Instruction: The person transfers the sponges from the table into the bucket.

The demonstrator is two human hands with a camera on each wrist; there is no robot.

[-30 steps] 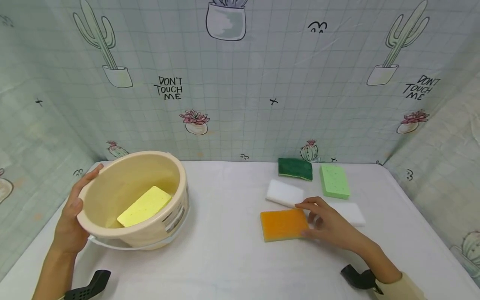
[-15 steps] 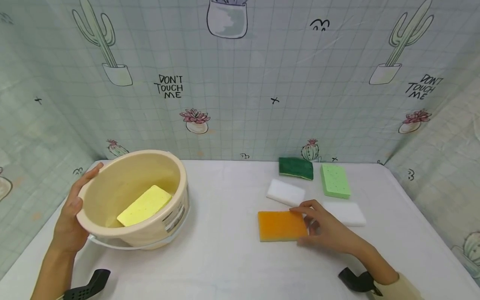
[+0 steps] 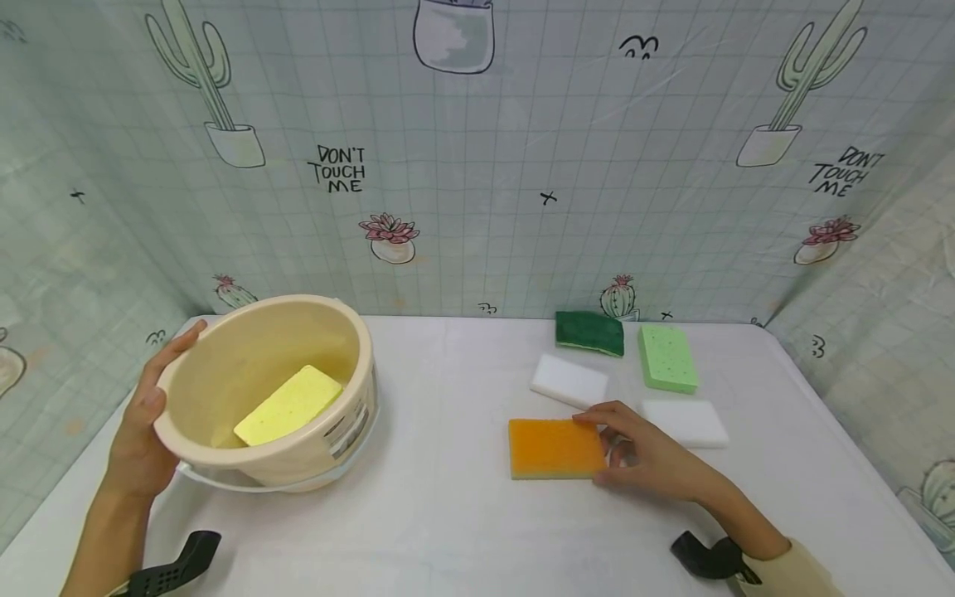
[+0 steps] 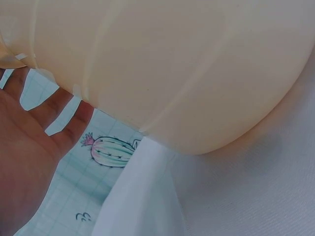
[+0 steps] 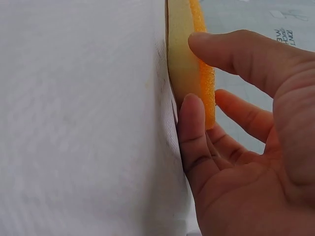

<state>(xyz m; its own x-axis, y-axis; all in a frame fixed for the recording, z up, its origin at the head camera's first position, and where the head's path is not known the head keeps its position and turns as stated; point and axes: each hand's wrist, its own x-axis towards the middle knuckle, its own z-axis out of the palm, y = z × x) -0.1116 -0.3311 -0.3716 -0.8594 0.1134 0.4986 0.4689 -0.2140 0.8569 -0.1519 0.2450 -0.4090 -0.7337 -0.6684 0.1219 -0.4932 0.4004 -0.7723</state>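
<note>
Head view: left hand (image 3: 142, 431) wraps the left rim of the cream bucket (image 3: 351, 373) — thumb up on the rim, palm on the outer wall, forearm coming in from bottom left. Bucket is tilted, mouth toward the camera, its white bail handle lying on the counter (image 3: 448, 514) under it. Inside: one yellow sponge (image 3: 287, 406), leaning on the bucket's floor and wall. Right hand (image 3: 649, 456) lies low on the counter, forearm from bottom right, thumb on the far edge and fingers at the near right corner of the orange sponge (image 3: 552, 448) — pinching its right end; sponge lies flat, centre-right of the counter. Behind it: white sponge (image 3: 569, 381), second white sponge (image 3: 685, 423) just past the right hand, light green sponge (image 3: 666, 358), dark green sponge (image 3: 589, 333) at the backdrop. Left wrist view: bucket wall (image 4: 187, 69) fills the frame, fingers (image 4: 64, 118) spread and lying along it, counter (image 4: 236, 196) below. Right wrist view: orange sponge (image 5: 184, 59) seen edge-on on the counter (image 5: 78, 118), orange face over a yellow layer; thumb (image 5: 231, 54) over the orange face, one fingertip (image 5: 194, 132) against the yellow edge, remaining fingers loosely curled behind.
</note>
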